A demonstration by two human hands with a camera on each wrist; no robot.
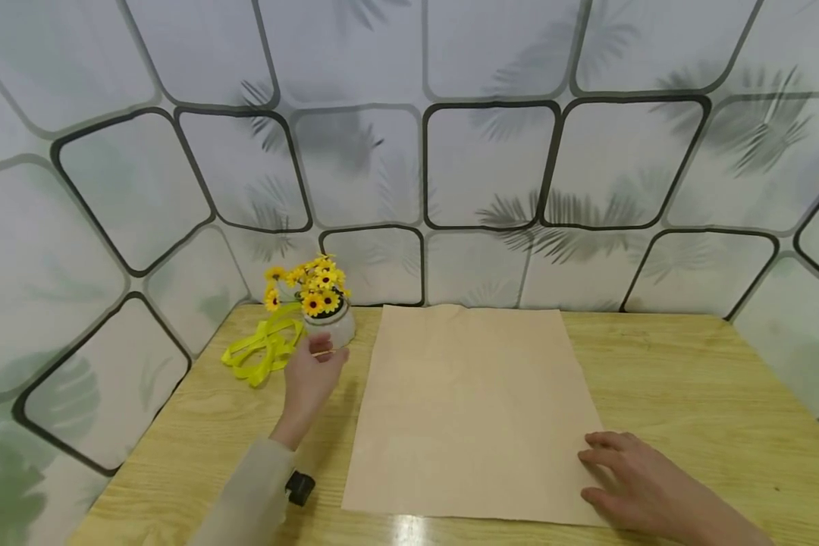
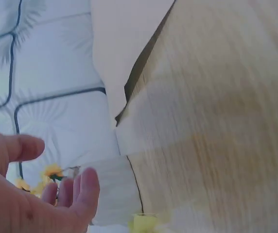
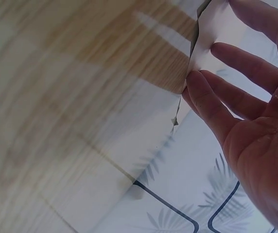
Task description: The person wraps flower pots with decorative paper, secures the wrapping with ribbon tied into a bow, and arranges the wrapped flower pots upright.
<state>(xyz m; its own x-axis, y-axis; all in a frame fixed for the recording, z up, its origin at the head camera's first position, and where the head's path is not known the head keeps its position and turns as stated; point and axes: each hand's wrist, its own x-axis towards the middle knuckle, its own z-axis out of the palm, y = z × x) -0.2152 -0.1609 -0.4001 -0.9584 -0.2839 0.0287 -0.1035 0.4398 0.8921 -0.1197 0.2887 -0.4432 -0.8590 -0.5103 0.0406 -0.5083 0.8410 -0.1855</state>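
Observation:
A large sheet of light tan paper (image 1: 471,417) lies flat on the wooden table. My right hand (image 1: 635,478) touches its right edge near the front corner, fingers spread and fingertips on the paper, as the right wrist view also shows. On the left, my left hand (image 1: 312,379) is held just in front of a pale pot (image 1: 337,327) of yellow flowers (image 1: 322,282). Its thumb and loosely bent fingers (image 2: 88,194) stand apart with nothing between them. Beside the pot is a loosely looped bright yellow ribbon (image 1: 262,350).
The wooden table (image 1: 689,394) backs onto a patterned fabric wall (image 1: 491,167) with dark outlines and leaf prints, which also closes in both sides. A small black device (image 1: 300,487) sits by the left sleeve (image 1: 249,493).

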